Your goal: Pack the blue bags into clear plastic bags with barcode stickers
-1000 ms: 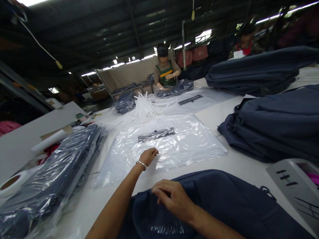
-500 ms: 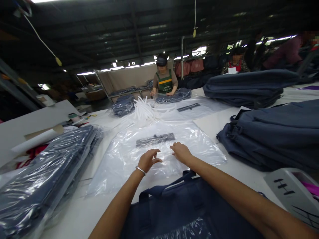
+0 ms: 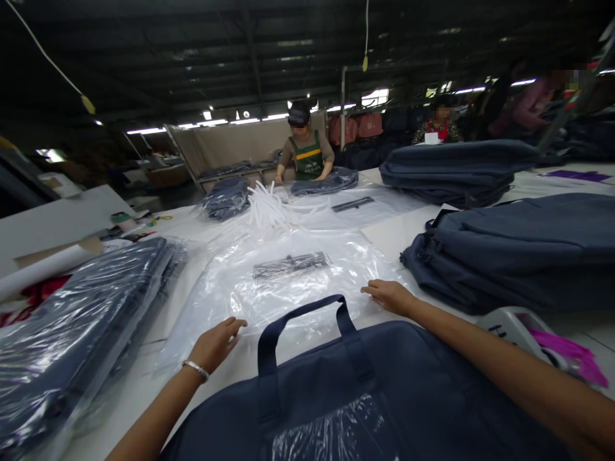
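Observation:
A dark navy bag point(image 3: 327, 397) with an upright carry handle point(image 3: 302, 312) and a clear plastic-covered panel lies closest to me. Beyond it, a stack of clear plastic bags point(image 3: 221, 288) with a dark printed panel point(image 3: 291, 267) spreads over the table. My left hand point(image 3: 216, 344), with a silver bracelet at the wrist, is left of the handle, near the plastic's front edge; its fingers are loosely extended. On the other side, my right hand point(image 3: 390, 296) has its fingers stretched out over the plastic's right edge. I cannot tell whether either hand touches the plastic.
Plastic-wrapped navy bags point(image 3: 100, 320) lie at left. More navy bags point(image 3: 523, 250) are stacked at right, beside a grey container point(image 3: 509, 323) with magenta material. White strips point(image 3: 266, 208) lie ahead. Across the table, a person in a green apron point(image 3: 307, 157) handles a wrapped bag.
My hands have moved apart, the left one leftward and nearer, the right one rightward. The navy bag shows more fully, and its handle now stands up between my hands.

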Tool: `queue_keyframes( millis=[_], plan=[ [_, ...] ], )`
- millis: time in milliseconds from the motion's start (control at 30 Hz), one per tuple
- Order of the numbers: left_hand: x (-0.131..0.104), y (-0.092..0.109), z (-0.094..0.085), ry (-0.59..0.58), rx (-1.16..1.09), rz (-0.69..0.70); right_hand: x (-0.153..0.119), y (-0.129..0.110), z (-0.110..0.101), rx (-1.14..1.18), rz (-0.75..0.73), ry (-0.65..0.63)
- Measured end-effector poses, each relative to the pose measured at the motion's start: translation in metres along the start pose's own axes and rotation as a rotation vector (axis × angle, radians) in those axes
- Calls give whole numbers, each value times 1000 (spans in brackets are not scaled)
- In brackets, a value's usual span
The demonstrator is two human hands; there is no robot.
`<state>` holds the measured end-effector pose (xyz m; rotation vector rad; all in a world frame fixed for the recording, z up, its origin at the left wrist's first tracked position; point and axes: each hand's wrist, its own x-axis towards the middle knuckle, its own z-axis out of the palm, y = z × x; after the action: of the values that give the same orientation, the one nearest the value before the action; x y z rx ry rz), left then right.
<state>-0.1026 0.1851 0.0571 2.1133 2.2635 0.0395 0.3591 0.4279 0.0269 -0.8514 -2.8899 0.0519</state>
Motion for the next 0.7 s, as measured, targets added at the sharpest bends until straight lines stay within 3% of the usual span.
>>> queue_keyframes(
  millis=[100,233,367,567,700],
  plan=[
    [-32,-6,-2,-114,-92,-29,-26,1,-3,153,-12,1],
    [-65,-8,-12,-131,-321,-27,-50,-5,-17,421,-9,0],
    [-87,3,-29,-110,-450,-3,-63,-11,-30,568,18,60],
    [-119,26,-49,59,-361,-48,-77,-17,-42,549,113,322],
    [-136,34,-51,62,-222,-77,-92,-20,-46,487,121,352]
  ],
)
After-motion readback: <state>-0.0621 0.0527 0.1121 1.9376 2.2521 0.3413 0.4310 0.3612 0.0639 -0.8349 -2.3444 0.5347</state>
